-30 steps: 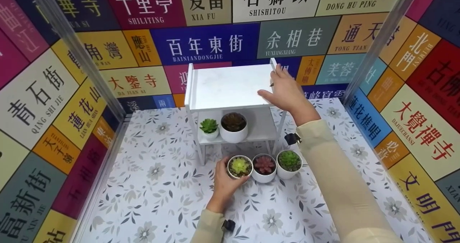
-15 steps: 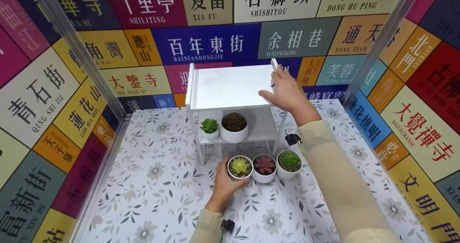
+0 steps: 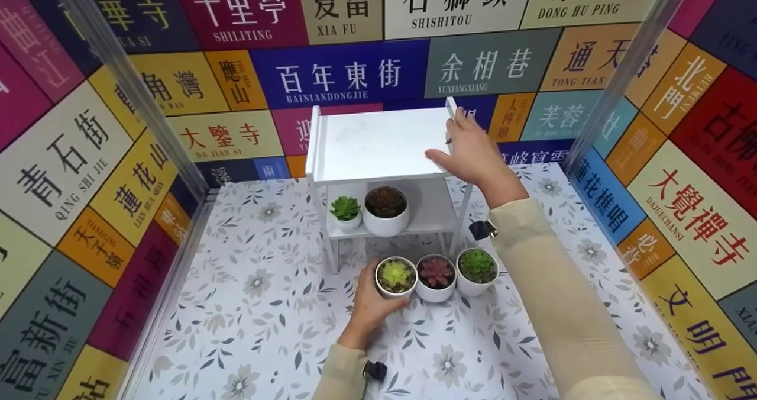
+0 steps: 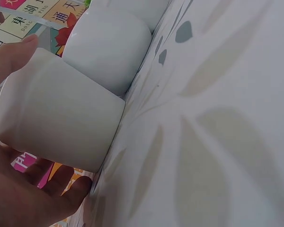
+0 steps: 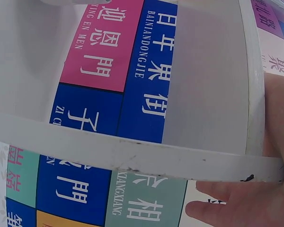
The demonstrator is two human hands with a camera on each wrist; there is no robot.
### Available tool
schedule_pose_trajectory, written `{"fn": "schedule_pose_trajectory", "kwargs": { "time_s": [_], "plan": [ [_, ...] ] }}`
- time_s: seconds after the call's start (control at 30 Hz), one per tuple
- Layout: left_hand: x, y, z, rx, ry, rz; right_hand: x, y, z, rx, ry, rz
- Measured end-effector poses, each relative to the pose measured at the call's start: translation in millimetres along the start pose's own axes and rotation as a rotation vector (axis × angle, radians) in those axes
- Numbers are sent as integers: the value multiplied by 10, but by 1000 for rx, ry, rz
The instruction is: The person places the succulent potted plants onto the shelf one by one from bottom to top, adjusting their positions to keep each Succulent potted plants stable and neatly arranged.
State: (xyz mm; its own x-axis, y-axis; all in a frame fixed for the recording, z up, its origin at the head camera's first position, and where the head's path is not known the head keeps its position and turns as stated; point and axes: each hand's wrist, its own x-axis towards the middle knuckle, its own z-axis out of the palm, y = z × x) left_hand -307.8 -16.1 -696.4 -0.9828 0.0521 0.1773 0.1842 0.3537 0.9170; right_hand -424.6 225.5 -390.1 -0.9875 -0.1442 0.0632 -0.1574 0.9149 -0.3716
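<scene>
My left hand (image 3: 372, 305) curls round the white pot of a yellow-green succulent (image 3: 396, 274), which stands on the patterned cloth; the left wrist view shows that pot (image 4: 61, 109) with its base on the cloth. Beside it, in a row, are a red succulent (image 3: 436, 270) and a green succulent (image 3: 476, 264), each in a white pot. Up at the right end of a white two-tier shelf (image 3: 378, 142), my right hand (image 3: 473, 151) grips the top tier's side, thumb over the board. The right wrist view has that hand (image 5: 274, 137) around the shelf's frame (image 5: 180, 161).
On the lower tier sit a small green succulent (image 3: 345, 210) in a white pot and a larger white pot (image 3: 385, 210) with a dark brown top. Walls with coloured sign panels (image 3: 337, 71) enclose the flowered cloth (image 3: 284, 329) at the back and sides.
</scene>
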Motion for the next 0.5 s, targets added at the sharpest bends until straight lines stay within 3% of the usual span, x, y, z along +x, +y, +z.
{"fn": "schedule_pose_trajectory", "kwargs": {
  "time_s": [0.5],
  "plan": [
    [54, -7, 2, 11, -32, -28, 28, 16, 9, -6, 11, -19]
  ]
}}
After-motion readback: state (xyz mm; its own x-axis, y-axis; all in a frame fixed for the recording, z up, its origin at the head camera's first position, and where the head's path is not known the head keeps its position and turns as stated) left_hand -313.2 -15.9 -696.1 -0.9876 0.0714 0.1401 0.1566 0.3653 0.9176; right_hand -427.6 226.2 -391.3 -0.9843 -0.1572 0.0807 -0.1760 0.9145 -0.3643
